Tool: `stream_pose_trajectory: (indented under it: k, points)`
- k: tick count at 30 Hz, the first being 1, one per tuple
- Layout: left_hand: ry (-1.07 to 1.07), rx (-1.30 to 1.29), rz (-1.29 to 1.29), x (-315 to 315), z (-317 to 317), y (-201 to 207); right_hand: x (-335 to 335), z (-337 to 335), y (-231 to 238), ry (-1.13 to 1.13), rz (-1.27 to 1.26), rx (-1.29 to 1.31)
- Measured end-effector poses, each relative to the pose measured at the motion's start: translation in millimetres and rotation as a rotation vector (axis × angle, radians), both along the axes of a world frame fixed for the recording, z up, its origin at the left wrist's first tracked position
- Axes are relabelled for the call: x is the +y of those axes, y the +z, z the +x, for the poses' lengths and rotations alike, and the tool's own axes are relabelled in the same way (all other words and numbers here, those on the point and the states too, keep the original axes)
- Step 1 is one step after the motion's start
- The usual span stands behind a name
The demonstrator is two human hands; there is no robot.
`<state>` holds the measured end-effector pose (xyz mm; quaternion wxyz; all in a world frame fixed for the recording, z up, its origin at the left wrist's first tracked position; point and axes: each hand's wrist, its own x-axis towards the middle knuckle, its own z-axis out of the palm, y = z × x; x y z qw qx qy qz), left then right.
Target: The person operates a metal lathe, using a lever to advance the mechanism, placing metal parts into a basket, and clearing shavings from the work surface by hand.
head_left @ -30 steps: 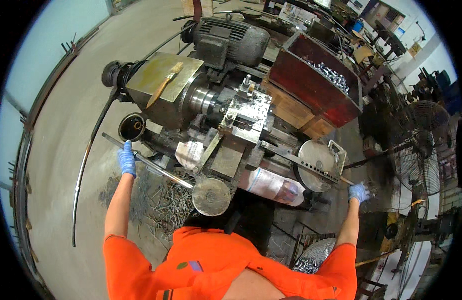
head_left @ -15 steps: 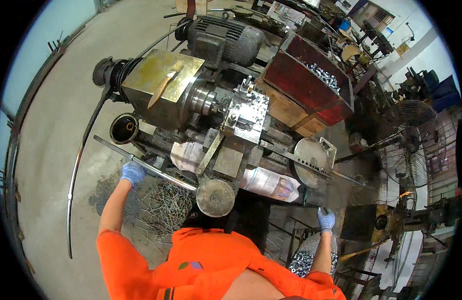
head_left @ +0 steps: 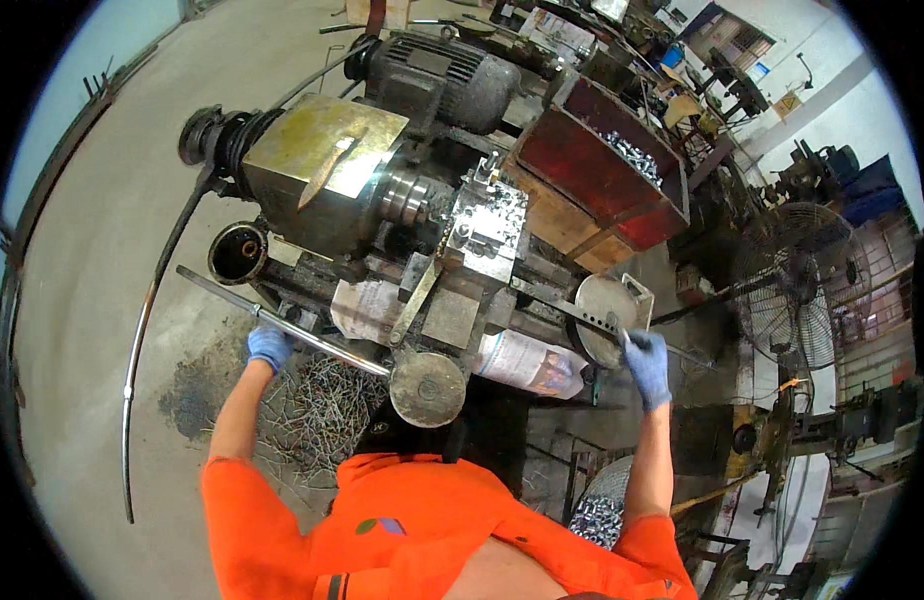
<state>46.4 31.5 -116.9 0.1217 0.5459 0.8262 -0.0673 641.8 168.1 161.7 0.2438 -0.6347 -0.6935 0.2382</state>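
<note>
My left hand (head_left: 270, 347), in a blue-grey glove, is closed at the long metal lever (head_left: 317, 343), left of the lathe; its fingertips are partly hidden. My right hand (head_left: 647, 368), gloved alike, is raised beside the round metal disc (head_left: 594, 310) at the lathe's right end. Its fingers are pinched together, with a small light-grey metal piece (head_left: 624, 337) at their tips. Between the hands stands the lathe, with its chuck (head_left: 406, 198) and a tool slide (head_left: 490, 232) strewn with metal chips. A round metal pad (head_left: 428, 390) sits in front of me.
A red bin (head_left: 597, 165) holding metal pieces stands behind the lathe. Low at my right is a mesh basket (head_left: 610, 482) of small metal parts. Scrap rods (head_left: 317, 415) lie on the floor at left. A wooden-handled tool (head_left: 325, 172) rests on the headstock; a fan (head_left: 797, 285) stands right.
My right hand has risen from above the parts basket to beside the metal disc. My left hand stays at the lever. The view has shifted slightly.
</note>
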Motion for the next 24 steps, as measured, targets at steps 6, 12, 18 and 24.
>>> stream_pose_trajectory:
  k: [6, 12, 18, 24]
  points:
    - [0.083, -0.184, -0.035, -24, -2, 112, 69, -176, 60, 0.485, -0.031, 0.071]
    - [0.413, -0.459, 0.483, -93, -67, 199, 112, -290, 44, 0.511, -0.077, -0.308]
    - [0.477, -0.2, 0.838, -154, -135, 228, 117, -300, 37, 0.482, -0.029, -0.247]
    - [0.528, 0.211, 0.557, -156, -144, 199, 106, -272, 43, 0.516, -0.099, 0.362]
